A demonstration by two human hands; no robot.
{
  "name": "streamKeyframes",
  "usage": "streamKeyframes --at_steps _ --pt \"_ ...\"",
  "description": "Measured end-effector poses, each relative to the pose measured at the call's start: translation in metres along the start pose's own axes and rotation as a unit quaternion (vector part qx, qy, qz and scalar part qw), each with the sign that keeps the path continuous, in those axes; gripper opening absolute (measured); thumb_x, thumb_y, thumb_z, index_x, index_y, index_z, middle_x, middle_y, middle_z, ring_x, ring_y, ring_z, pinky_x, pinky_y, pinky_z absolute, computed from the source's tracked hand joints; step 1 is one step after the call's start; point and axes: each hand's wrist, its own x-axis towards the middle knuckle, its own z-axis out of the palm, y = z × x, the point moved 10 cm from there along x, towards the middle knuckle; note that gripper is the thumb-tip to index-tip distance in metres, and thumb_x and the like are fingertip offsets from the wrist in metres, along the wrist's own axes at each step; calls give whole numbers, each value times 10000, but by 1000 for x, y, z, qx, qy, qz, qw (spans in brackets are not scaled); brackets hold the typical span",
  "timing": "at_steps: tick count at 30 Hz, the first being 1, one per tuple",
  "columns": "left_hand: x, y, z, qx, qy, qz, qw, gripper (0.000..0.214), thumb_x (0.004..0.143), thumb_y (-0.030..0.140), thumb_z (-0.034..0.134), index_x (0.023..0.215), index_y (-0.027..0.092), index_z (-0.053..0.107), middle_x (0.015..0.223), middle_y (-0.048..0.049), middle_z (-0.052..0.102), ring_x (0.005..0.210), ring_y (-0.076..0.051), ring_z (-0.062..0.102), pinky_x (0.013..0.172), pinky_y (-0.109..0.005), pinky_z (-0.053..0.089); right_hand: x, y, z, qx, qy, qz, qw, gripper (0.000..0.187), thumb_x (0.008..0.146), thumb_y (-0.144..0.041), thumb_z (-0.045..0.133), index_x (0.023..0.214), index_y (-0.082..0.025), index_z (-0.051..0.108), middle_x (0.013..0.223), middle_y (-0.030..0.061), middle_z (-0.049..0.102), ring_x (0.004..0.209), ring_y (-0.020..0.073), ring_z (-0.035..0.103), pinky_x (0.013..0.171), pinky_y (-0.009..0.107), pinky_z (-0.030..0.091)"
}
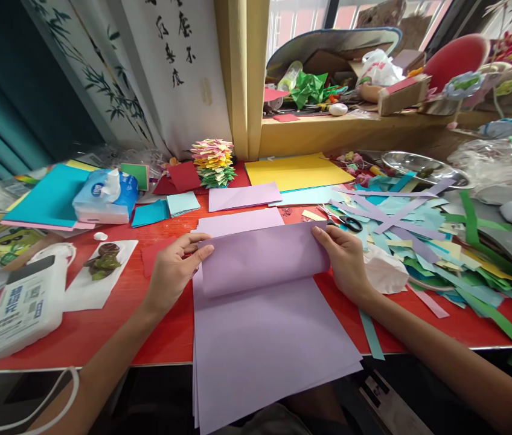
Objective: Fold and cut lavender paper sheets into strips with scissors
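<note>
A stack of lilac paper sheets (269, 344) lies on the red table (102, 326) in front of me, hanging over its near edge. The top sheet's far part (262, 257) is curled over toward me. My left hand (172, 272) pinches its left edge, thumb on top. At the right edge, my right hand (344, 260) grips the same curled sheet. More lilac sheets (243, 196) lie behind.
Scissors (346, 222) lie just past my right hand, beside a heap of coloured paper strips (423, 241). On the left are a tissue pack (104, 196), blue paper (48, 199) and a white packet (25, 305). A folded-paper stack (213, 162), yellow sheet (296, 171) and metal bowl (423, 166) sit behind.
</note>
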Motion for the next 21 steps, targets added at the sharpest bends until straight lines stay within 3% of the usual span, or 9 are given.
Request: streamKeyframes --at_steps 21 --pt "0 -1 -2 -25 13 11 1000 254 687 368 675 881 205 646 578 41 493 498 -71 400 452 -193 334 0 0 -4 -10 19 -18 1000 387 791 -454 564 557 -186 412 572 -36 267 515 95 216 442 259 167"
